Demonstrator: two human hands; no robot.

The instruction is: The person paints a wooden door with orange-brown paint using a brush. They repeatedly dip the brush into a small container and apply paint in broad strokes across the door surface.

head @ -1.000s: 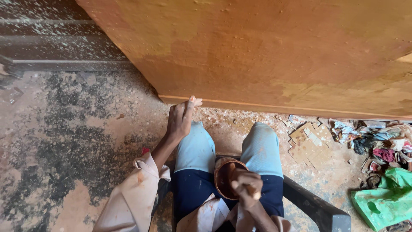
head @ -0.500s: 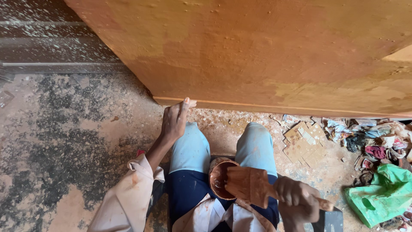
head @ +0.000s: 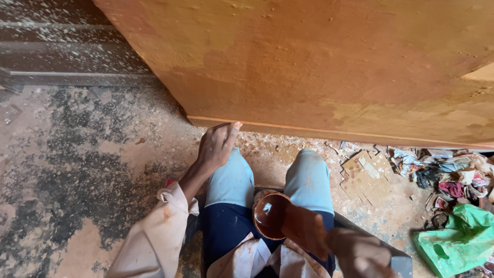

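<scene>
I sit with my knees in light blue cloth under a large orange-brown wooden panel (head: 319,67). My left hand (head: 216,145) rests flat on my left knee, fingers together, touching the panel's lower edge. Between my thighs stands a small round bowl (head: 268,216) holding dark reddish-brown liquid. My right hand (head: 360,252), at the bottom right, grips a brown stained rag (head: 303,226) that hangs just right of the bowl and over its rim.
The concrete floor (head: 77,170) is stained and dusty. Scraps of cardboard (head: 366,175), cloth litter (head: 453,180) and a green plastic bag (head: 458,242) lie at the right. A dark bench edge (head: 399,260) shows under my right thigh. Grey steps (head: 62,56) run along the back left.
My right hand has lifted the stained rag out of the bowl and drawn it to the right. My left hand has stayed on my knee.
</scene>
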